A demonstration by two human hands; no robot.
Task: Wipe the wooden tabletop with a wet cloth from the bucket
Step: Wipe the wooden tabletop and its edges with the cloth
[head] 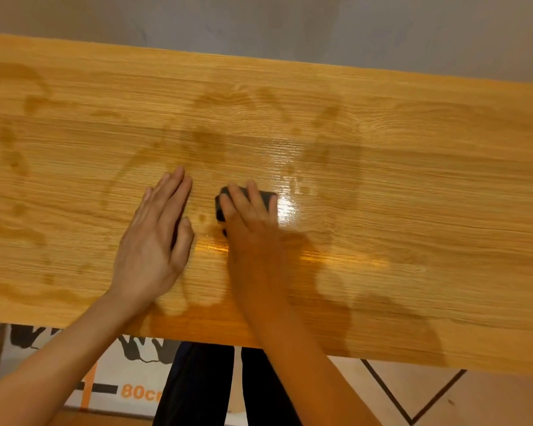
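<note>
**Desk:** Where does the wipe stand?

**Operator:** I'm mid-stroke. My right hand [250, 210] presses the dark cloth [266, 198] flat on the table [413, 167], a little right of its middle and toward the near edge. The fingers lie over the cloth; the hand is blurred, so I'd call the grip pressing rather than clenching, though the thumb side is hard to read.

**Desk:** And the left?

**Operator:** My left hand [154, 238] rests flat on the wood just beside it, fingers straight, grasping nothing. It looks like a brace.

**Desk:** How much is covered?

**Operator:** Damp streaks [203, 139] run across the left and middle of the table, and there's a wet sheen [286, 207] right by the cloth. I'd judge that part done at least once. The right-hand end looks paler and drier, so I reckon it remains, along with the far strip near the wall [259, 23].

**Desk:** The bucket?

**Operator:** Not in my view. Below the near edge I see only dark trouser legs [197, 385] and a floor mat [130, 392] with printed markings.
</note>
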